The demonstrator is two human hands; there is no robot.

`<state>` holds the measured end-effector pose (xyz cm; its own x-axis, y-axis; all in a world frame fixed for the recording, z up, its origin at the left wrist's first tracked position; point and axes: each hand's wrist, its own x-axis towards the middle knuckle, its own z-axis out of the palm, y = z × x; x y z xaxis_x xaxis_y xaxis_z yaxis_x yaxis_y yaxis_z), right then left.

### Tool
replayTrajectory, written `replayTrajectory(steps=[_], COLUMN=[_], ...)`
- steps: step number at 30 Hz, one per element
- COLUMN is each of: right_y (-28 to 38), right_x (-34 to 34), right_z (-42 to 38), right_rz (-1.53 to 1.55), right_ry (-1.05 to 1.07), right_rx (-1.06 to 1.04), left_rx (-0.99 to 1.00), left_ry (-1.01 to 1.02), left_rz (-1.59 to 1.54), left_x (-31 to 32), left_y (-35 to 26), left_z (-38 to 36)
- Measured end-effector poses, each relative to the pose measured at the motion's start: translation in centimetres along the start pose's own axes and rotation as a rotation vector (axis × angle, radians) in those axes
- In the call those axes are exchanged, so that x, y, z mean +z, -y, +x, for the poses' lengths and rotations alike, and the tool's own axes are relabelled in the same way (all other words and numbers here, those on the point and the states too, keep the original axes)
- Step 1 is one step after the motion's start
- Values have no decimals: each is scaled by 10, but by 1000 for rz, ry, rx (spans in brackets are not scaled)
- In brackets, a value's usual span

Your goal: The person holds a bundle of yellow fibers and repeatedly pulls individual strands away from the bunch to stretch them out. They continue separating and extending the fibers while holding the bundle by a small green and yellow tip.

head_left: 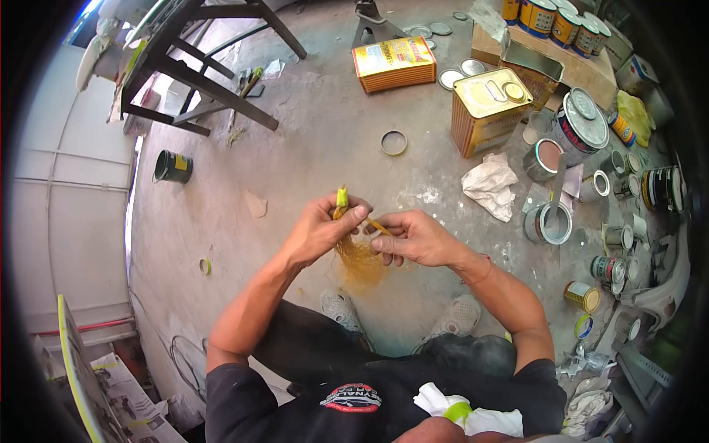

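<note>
My left hand (pixel 330 227) is closed round the upper end of a bundle of yellow-brown fibres (pixel 362 267). Bright yellow-green tape (pixel 341 198) wraps the end that sticks out above my fingers. Below the hand the loose fibres fan out over the floor. Just to the right, my right hand (pixel 419 238) pinches a thin orange-brown strip (pixel 379 227) that runs across to my left hand. Where the strip joins the bundle is hidden by the left fingers.
A metal ring-shaped lid (pixel 394 142) lies ahead on the floor. A thinner can (pixel 395 65) lies on its side; a square tin (pixel 487 111) stands beside it. Paint cans (pixel 548 223) and a crumpled cloth (pixel 490 186) are at right. A dark metal stand (pixel 214 88) and bucket (pixel 173 167) are left.
</note>
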<state>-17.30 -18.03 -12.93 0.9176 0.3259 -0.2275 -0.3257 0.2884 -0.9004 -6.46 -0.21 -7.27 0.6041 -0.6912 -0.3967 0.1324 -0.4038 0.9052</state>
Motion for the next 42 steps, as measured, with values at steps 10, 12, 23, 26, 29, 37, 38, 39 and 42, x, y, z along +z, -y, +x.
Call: replayTrajectory(steps=[10,12,23,26,29,37,38,39,42], right_y=[11,17,25,38,9,13,19,22,13], right_x=[-56,-83,-93,-43,-9,-40,-63,-88,-161], right_z=[-25,-45,-35,-16,17,0,-11,-22,-50], right_rz=[351,84,-1222,-711,-543,-40,-153,-264,-63], right_ry=[91,-18,-1167,-630,-421,181,128,72,-181], right_rx=[6,133,-410,-412,-514,171,118,64,-24], left_rx=[-221,-183,-179,-175,-155,-156,-173,-191,-289], left_ry=[118,-135,-196,-35,50,179,154,131,-19], left_rz=[36,54,283,130,71,151,156,164,244], left_x=[-27,-43,-66,-46,-30,-30,-34,-39,-60], left_y=[6,11,9,5,1,2,6,8,6], left_z=[11,12,-1,2,1,-5,-5,-5,-4])
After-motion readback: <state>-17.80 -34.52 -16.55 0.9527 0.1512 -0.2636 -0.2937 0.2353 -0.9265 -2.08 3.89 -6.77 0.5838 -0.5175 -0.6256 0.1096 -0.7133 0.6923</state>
